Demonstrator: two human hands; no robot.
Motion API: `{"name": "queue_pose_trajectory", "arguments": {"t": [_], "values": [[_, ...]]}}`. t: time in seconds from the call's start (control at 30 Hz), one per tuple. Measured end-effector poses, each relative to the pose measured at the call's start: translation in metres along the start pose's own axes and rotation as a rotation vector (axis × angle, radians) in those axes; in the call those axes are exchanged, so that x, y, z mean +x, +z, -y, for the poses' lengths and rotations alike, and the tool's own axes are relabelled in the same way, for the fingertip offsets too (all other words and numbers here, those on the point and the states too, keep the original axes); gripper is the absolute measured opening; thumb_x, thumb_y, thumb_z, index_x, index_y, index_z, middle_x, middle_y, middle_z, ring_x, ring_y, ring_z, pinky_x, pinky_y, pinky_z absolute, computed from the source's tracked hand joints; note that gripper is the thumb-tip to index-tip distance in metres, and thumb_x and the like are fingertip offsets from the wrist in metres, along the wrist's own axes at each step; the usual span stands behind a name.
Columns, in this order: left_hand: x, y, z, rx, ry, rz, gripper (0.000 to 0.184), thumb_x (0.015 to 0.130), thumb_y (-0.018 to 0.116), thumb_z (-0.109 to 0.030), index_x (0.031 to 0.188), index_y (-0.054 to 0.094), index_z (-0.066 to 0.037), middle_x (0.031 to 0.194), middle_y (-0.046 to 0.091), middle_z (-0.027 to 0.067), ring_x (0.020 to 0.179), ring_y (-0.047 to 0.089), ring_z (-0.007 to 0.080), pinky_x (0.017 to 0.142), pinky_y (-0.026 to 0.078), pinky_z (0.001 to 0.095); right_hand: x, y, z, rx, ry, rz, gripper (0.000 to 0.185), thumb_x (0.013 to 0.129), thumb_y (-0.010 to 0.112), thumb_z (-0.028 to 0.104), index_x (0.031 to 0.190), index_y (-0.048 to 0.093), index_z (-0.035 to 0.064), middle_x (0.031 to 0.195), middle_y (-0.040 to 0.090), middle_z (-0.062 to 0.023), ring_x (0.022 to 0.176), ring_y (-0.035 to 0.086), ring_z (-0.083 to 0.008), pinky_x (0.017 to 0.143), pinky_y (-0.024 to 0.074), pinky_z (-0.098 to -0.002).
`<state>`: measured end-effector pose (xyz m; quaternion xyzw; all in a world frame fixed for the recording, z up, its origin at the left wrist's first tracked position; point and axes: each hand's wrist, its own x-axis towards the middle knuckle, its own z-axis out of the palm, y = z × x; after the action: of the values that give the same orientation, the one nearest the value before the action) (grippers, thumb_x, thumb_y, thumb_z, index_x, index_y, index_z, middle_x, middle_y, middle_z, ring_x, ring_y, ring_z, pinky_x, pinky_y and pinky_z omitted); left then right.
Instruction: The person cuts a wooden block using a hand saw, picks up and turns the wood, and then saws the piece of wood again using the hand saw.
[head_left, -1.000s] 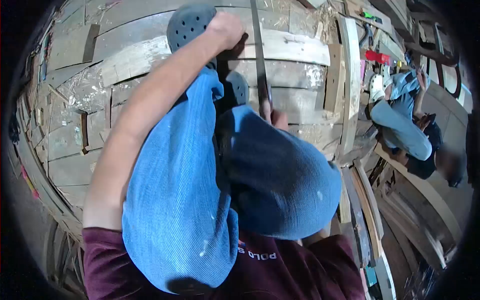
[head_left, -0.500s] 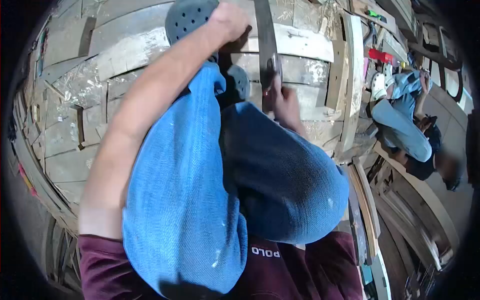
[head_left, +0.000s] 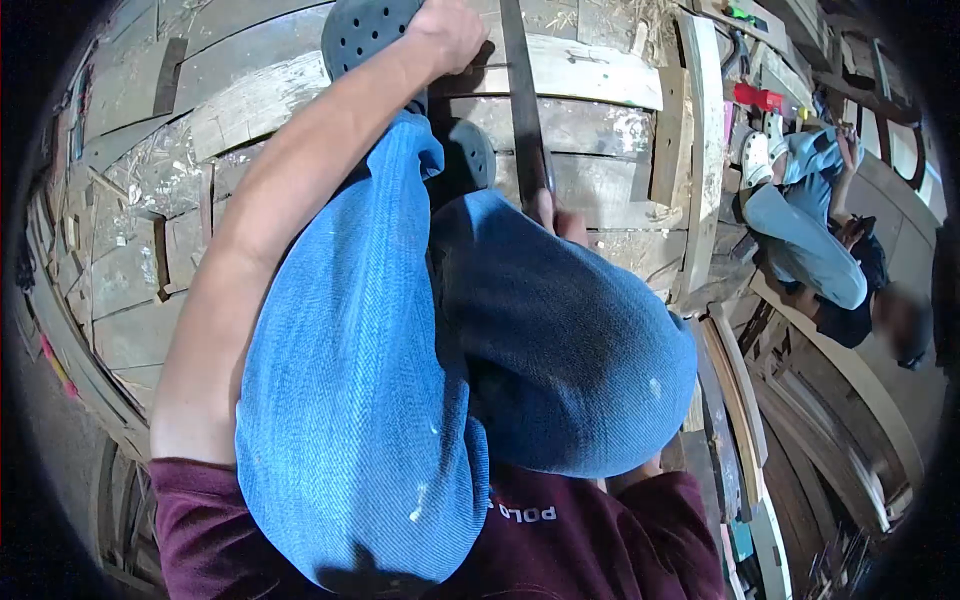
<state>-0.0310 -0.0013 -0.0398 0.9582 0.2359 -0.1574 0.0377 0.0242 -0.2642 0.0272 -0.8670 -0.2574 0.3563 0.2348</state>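
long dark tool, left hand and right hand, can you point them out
Long dark tool (head_left: 524,100): head view, midway along its visible length.
Left hand (head_left: 450,36): head view, on the back of the hand.
Right hand (head_left: 570,228): head view, on the part showing past the knee (head_left: 590,350).

Co-worker (head_left: 830,265) sits approx. btwn 2 & 3 o'clock, wearing lt-blue trousers (head_left: 790,235) & white clogs (head_left: 757,160). Red item (head_left: 757,97) at 2, nr the clogs; small green item (head_left: 745,16) btwn 1 & 2, both too small to ID. Timber pcs (head_left: 815,420) lie at 4, teal item (head_left: 741,540) approx. 4:30, thin pink/yellow strip (head_left: 57,364) at 9.
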Motion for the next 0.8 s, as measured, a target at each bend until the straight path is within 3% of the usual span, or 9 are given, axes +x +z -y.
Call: {"name": "queue_pose_trajectory", "arguments": {"t": [0.07,0.17,0.2,0.27,0.37,0.57,0.6,0.73,0.8], "values": [[0.003,-0.002,-0.003,0.008,-0.032,0.047,0.017,0.071,0.066,-0.020,0.084,0.068,-0.009,0.087,0.068,0.0112,0.083,0.067,0.0250,0.069,0.054,0.0360,-0.002,0.000,-0.044,0.113,-0.060,0.028,0.060,0.092,0.047,0.043,0.063,0.058,-0.0088,0.050,0.050,-0.0180,0.047,0.049,-0.0199,0.046,0.0370,-0.0382],[0.012,0.026,-0.003,-0.079,-0.077,0.090,0.029,0.068,0.065,-0.035,0.089,0.069,-0.015,0.098,0.068,0.0089,0.097,0.063,0.0260,0.092,0.041,0.0465,0.021,0.000,0.006,0.008,0.013,0.035,0.059,0.092,0.048,0.041,0.061,0.058,-0.0081,0.050,0.052,-0.0173,0.047,0.049,-0.0184,0.046,0.0370,-0.0390],[0.002,0.012,-0.001,-0.102,-0.024,0.053,0.021,0.072,0.059,-0.028,0.083,0.070,-0.014,0.087,0.069,0.0058,0.082,0.066,0.0255,0.078,0.047,0.0492,0.027,0.000,0.019,-0.033,0.012,0.079,0.059,0.092,0.048,0.041,0.061,0.058,-0.0079,0.050,0.053,-0.0173,0.047,0.049,-0.0180,0.046,0.0370,-0.0391],[-0.009,-0.007,-0.001,-0.018,0.032,-0.047,0.016,0.071,0.065,-0.017,0.083,0.068,-0.008,0.087,0.068,0.0116,0.083,0.067,0.0252,0.070,0.053,0.0362,-0.004,0.007,0.013,0.043,0.013,-0.085,0.059,0.091,0.048,0.046,0.071,0.058,-0.0084,0.060,0.057,-0.0172,0.051,0.053,-0.0188,0.049,0.0395,-0.0373],[-0.001,-0.002,0.000,0.004,0.010,-0.022,0.015,0.072,0.062,-0.016,0.083,0.068,-0.008,0.083,0.068,0.0107,0.080,0.067,0.0256,0.070,0.053,0.0383,-0.024,0.020,-0.013,0.187,0.112,-0.189,0.060,0.089,0.050,0.049,0.084,0.059,-0.0097,0.073,0.063,-0.0143,0.058,0.056,-0.0180,0.056,0.0438,-0.0323],[-0.003,0.006,-0.001,-0.018,-0.005,-0.005,0.014,0.073,0.059,-0.017,0.083,0.067,-0.011,0.082,0.068,0.0092,0.080,0.067,0.0247,0.072,0.050,0.0390,0.006,-0.003,0.002,-0.071,0.269,0.170,0.052,0.092,0.050,0.042,0.094,0.059,-0.0100,0.081,0.066,-0.0157,0.062,0.060,-0.0188,0.060,0.0470,-0.0313],[-0.002,0.001,-0.001,-0.033,-0.020,0.032,0.014,0.073,0.060,-0.018,0.083,0.067,-0.011,0.082,0.068,0.0091,0.081,0.066,0.0245,0.073,0.050,0.0392,-0.001,0.010,-0.016,0.039,0.255,0.044,0.048,0.092,0.049,0.038,0.100,0.059,-0.0081,0.082,0.066,-0.0143,0.066,0.061,-0.0181,0.063,0.0479,-0.0301],[-0.005,-0.004,-0.002,0.047,0.016,-0.020,0.015,0.072,0.064,-0.022,0.082,0.067,-0.011,0.082,0.068,0.0086,0.082,0.066,0.0238,0.079,0.046,0.0402,-0.037,0.012,-0.035,0.067,0.232,-0.157,0.052,0.091,0.050,0.044,0.082,0.058,-0.0064,0.069,0.059,-0.0165,0.062,0.056,-0.0196,0.056,0.0432,-0.0365],[-0.001,0.003,0.001,0.037,0.061,-0.006,0.015,0.073,0.063,-0.021,0.082,0.067,-0.011,0.083,0.068,0.0086,0.081,0.066,0.0236,0.079,0.046,0.0399,-0.013,0.011,-0.037,0.076,0.076,-0.079,0.056,0.091,0.050,0.044,0.071,0.056,-0.0072,0.060,0.055,-0.0152,0.055,0.051,-0.0188,0.051,0.0389,-0.0379]]}}
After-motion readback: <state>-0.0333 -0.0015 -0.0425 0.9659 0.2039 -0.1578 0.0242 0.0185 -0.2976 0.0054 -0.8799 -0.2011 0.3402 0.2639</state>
